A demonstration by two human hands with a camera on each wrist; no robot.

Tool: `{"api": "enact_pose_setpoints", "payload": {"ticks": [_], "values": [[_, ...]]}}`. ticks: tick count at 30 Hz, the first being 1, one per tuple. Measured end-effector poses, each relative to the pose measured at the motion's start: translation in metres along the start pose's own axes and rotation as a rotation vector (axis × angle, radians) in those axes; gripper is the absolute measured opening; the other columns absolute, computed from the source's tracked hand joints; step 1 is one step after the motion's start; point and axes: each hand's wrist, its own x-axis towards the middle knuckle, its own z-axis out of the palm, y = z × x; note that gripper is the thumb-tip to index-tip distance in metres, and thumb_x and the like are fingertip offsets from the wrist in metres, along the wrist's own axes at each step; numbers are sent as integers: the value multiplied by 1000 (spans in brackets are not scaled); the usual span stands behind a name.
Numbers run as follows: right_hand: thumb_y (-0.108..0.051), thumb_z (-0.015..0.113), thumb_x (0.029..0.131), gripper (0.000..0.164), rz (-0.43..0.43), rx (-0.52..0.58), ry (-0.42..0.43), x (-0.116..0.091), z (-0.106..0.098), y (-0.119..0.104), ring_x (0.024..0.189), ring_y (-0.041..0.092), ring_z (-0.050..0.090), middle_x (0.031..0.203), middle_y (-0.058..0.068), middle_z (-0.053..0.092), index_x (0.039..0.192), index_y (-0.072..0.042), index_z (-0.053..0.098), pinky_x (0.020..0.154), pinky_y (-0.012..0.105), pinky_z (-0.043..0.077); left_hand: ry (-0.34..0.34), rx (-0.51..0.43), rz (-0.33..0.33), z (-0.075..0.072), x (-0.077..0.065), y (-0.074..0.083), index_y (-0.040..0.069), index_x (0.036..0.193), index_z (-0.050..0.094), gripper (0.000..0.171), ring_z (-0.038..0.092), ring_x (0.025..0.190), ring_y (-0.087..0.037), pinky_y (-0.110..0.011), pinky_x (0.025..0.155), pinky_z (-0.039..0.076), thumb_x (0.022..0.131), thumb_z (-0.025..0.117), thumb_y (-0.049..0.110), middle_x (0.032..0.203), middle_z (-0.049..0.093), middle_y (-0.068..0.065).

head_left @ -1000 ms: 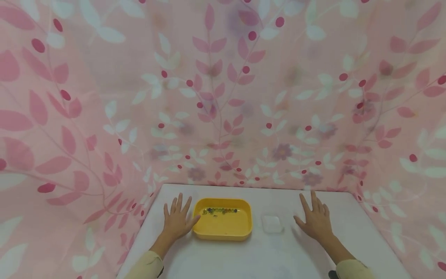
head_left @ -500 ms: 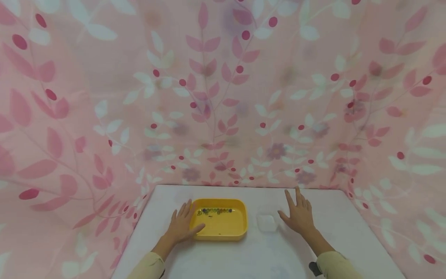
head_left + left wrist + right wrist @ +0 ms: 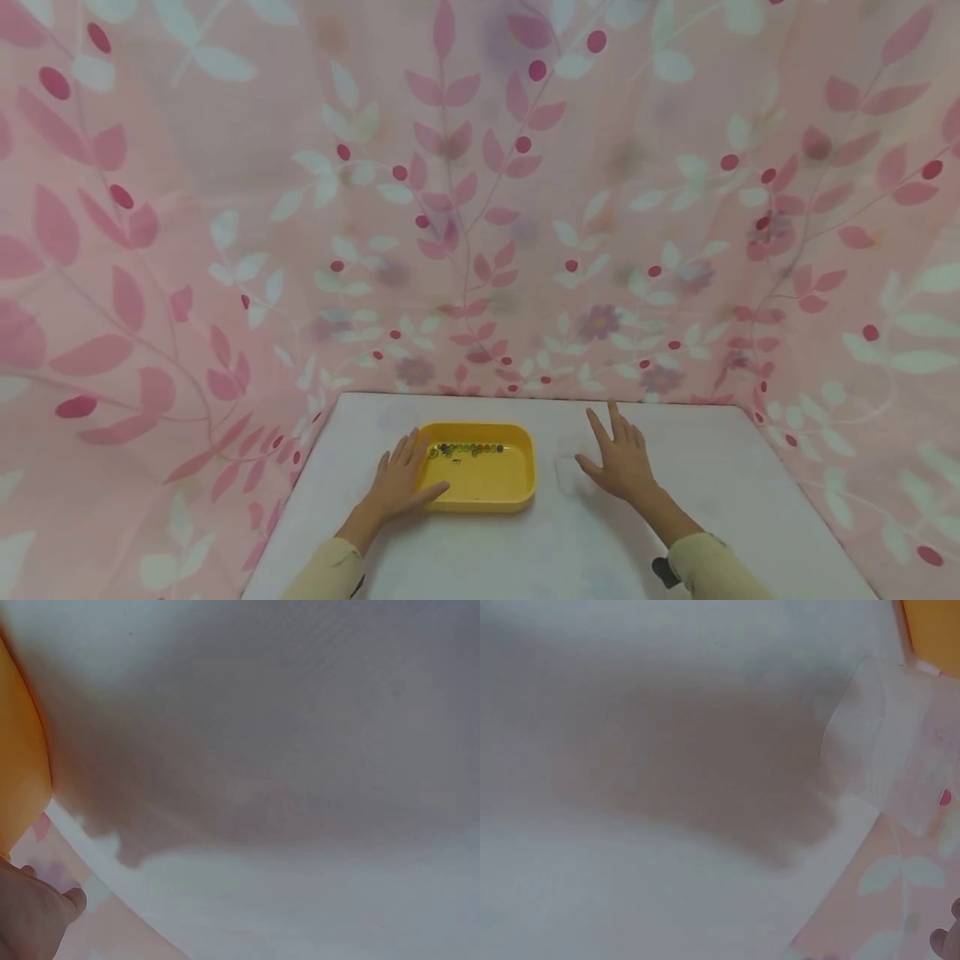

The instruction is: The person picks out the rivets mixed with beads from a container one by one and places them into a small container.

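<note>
A yellow tray (image 3: 483,490) stands on the white table, with a row of small coloured glass beads or marbles (image 3: 472,448) along its far side. At the tray's left side is my left hand (image 3: 399,485), fingers extended across the rim and thumb reaching over the near corner. The tray's outer wall (image 3: 21,750) shows at the edge of the left wrist view. To the right, my right hand (image 3: 621,467) hovers with spread fingers, partly covering a clear plastic container (image 3: 567,473). That see-through container (image 3: 874,731) appears whole-sided in the right wrist view, below the fingers.
The white table (image 3: 517,554) ends at a pink curtain (image 3: 480,250) printed with leaves and flowers, which hangs behind it and on both sides. Hand shadows fall across the tabletop.
My left hand has shifted right, onto the tray's left rim. The right hand has moved left, now overlapping the clear container. The head view has shifted slightly.
</note>
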Motion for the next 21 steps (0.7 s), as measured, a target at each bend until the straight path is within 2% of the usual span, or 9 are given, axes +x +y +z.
{"api": "enact_pose_setpoints", "payload": {"ticks": [4, 7, 12, 21], "values": [[-46, 77, 80, 85, -40, -9, -4, 5, -6, -8, 130, 48, 42, 159, 28, 23, 150, -11, 42, 104, 65, 34, -9, -7, -3, 1, 4, 2, 12, 159, 19, 102, 18, 150, -40, -67, 115, 16, 86, 54, 72, 166, 12, -15], [-47, 76, 82, 85, -33, 20, -38, 10, -8, -18, 131, 49, 42, 160, 28, 19, 151, -12, 40, 105, 66, 34, -15, -8, -9, 4, 6, 2, 13, 159, 18, 102, 18, 151, -39, -66, 116, 15, 85, 52, 74, 166, 11, -15], [-49, 74, 84, 88, -3, 70, -87, 20, 1, -35, 134, 49, 39, 162, 26, 15, 154, -14, 35, 109, 65, 31, -13, -21, -13, 4, 3, 2, 14, 159, 20, 102, 18, 151, -39, -67, 115, 15, 84, 53, 75, 166, 13, -15], [-48, 74, 83, 87, 10, 160, -89, 30, 20, -62, 136, 48, 38, 163, 23, 13, 154, -15, 35, 108, 65, 33, -6, 10, -17, 1, -1, -1, 12, 159, 20, 104, 21, 149, -40, -67, 115, 16, 83, 54, 75, 166, 15, -15]]}}
